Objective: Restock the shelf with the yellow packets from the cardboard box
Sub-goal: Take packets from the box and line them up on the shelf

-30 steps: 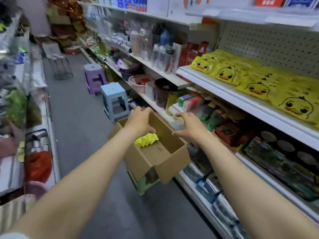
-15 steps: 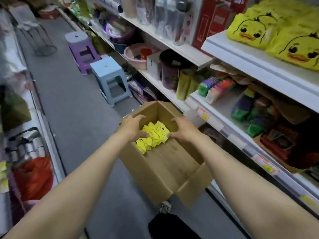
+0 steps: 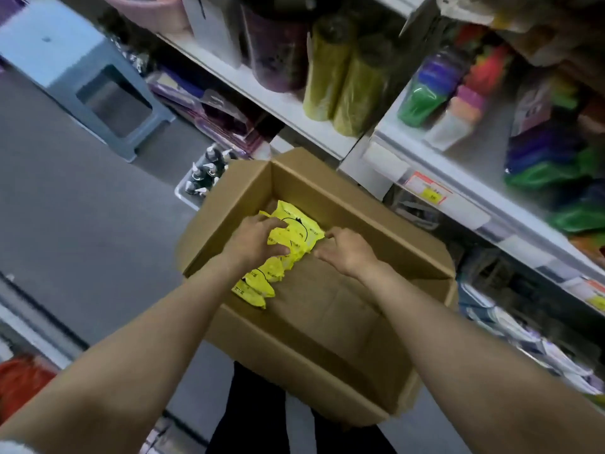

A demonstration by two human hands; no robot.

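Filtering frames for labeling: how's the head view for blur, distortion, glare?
Head view: shelf goods and blue stool smeared by blur; left hand, right hand and yellow packets in the cardboard box sharper, packet print unreadable; wide-angle skews the shelf edge; lighting flat, no glare.

Cardboard box (image 3: pixel 327 322): brown, open-topped, flaps turned out, sits askew just beside the shelf (image 3: pixel 386 162) front. Inside mostly bare. Yellow packets (image 3: pixel 294 237): short overlapping row, crinkled, black line print, lying toward the box's far-left corner. Left hand (image 3: pixel 258 239) grips the row's upper end; right hand (image 3: pixel 347 250) pinches its right edge.
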